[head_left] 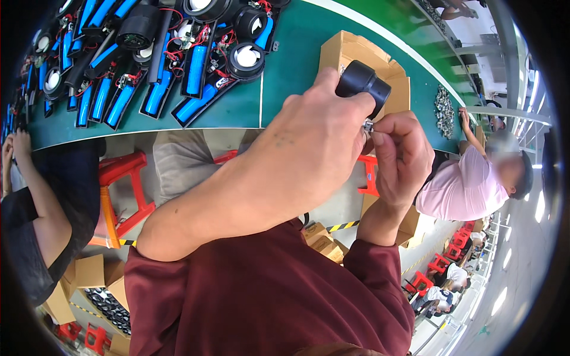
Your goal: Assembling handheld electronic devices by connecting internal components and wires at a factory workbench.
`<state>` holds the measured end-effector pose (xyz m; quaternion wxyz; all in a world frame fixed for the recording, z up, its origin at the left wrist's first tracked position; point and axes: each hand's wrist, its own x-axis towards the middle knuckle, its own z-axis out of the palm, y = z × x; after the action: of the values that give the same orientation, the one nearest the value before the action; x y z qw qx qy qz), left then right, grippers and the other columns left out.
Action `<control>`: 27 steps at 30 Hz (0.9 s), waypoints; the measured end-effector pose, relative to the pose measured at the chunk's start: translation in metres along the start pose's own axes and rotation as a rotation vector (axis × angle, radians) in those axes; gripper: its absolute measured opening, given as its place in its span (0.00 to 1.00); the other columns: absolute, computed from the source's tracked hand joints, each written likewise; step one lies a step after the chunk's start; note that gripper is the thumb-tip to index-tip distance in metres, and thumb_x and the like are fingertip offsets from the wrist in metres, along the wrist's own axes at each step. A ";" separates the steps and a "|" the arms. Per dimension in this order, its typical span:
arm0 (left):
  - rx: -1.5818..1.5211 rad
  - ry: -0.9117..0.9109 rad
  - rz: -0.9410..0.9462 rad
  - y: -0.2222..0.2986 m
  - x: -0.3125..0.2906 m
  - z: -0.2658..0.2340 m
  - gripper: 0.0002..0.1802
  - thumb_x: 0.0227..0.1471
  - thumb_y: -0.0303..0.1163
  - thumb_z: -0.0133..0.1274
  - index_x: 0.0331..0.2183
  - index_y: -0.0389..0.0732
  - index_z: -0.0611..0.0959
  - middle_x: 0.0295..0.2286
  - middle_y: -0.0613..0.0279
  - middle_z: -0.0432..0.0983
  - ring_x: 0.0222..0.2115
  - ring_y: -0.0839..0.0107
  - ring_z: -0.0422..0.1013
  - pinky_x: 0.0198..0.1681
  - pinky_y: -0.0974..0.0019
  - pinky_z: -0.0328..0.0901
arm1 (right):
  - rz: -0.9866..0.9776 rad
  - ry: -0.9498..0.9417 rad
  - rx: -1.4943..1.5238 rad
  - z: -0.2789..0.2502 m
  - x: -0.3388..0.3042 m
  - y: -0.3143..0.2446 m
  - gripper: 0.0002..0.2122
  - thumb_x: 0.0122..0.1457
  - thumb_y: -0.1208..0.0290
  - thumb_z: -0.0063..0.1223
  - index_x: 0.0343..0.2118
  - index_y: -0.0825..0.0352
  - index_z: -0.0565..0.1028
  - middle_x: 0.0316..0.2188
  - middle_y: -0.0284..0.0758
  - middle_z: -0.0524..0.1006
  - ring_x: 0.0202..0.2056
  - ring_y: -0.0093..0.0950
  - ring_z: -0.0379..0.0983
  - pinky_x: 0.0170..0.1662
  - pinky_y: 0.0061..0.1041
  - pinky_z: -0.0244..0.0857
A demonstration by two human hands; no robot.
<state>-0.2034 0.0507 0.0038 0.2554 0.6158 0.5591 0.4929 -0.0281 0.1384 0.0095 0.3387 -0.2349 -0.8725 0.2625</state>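
My left hand (323, 133) reaches across from the left, back of the hand up, fingers curled round a black flashlight housing (363, 86). The housing's wide round head points up and to the right; the rest of it is hidden in my palm. A small silvery metal part (368, 126) shows just below the head. Thumb and forefinger of my right hand (404, 157) pinch at this part, close against my left fingers. Behind both hands stands an open cardboard box (399, 98), its contents mostly hidden.
Many opened flashlight bodies with blue batteries (194, 70) and red wires crowd the left of the green table (291, 65). A pile of small metal parts (443, 113) lies at the right. A person in pink (463, 184) sits to the right, another person (41, 219) to the left.
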 end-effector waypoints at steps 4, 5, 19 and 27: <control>0.012 0.008 -0.039 -0.001 0.000 -0.004 0.10 0.53 0.24 0.56 0.39 0.34 0.79 0.37 0.40 0.70 0.33 0.40 0.74 0.34 0.46 0.71 | -0.028 -0.037 -0.044 -0.003 0.004 -0.002 0.06 0.53 0.86 0.57 0.32 0.71 0.73 0.27 0.37 0.75 0.24 0.27 0.74 0.27 0.24 0.67; 0.017 0.021 -0.050 -0.001 0.000 -0.005 0.09 0.52 0.23 0.56 0.37 0.34 0.80 0.36 0.42 0.71 0.32 0.42 0.74 0.35 0.46 0.70 | -0.045 -0.045 -0.074 -0.003 0.004 -0.003 0.06 0.53 0.86 0.58 0.32 0.71 0.74 0.27 0.37 0.75 0.25 0.29 0.73 0.27 0.25 0.67; 0.085 0.038 -0.044 -0.005 0.001 -0.013 0.07 0.48 0.22 0.58 0.33 0.32 0.81 0.29 0.53 0.71 0.28 0.57 0.71 0.31 0.57 0.66 | -0.085 -0.172 -0.065 -0.004 0.022 -0.006 0.03 0.55 0.86 0.54 0.31 0.73 0.73 0.26 0.35 0.74 0.23 0.23 0.71 0.26 0.20 0.65; -0.165 -0.055 -0.191 -0.008 0.001 -0.017 0.05 0.56 0.23 0.57 0.34 0.30 0.80 0.34 0.62 0.69 0.21 0.79 0.71 0.14 0.77 0.65 | -0.047 -0.034 0.068 0.008 0.018 -0.007 0.04 0.55 0.84 0.56 0.32 0.70 0.74 0.25 0.37 0.76 0.25 0.31 0.74 0.29 0.26 0.67</control>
<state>-0.2221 0.0490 0.0041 0.3660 0.5500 0.5655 0.4937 -0.0475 0.1415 0.0175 0.3376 -0.1982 -0.8740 0.2879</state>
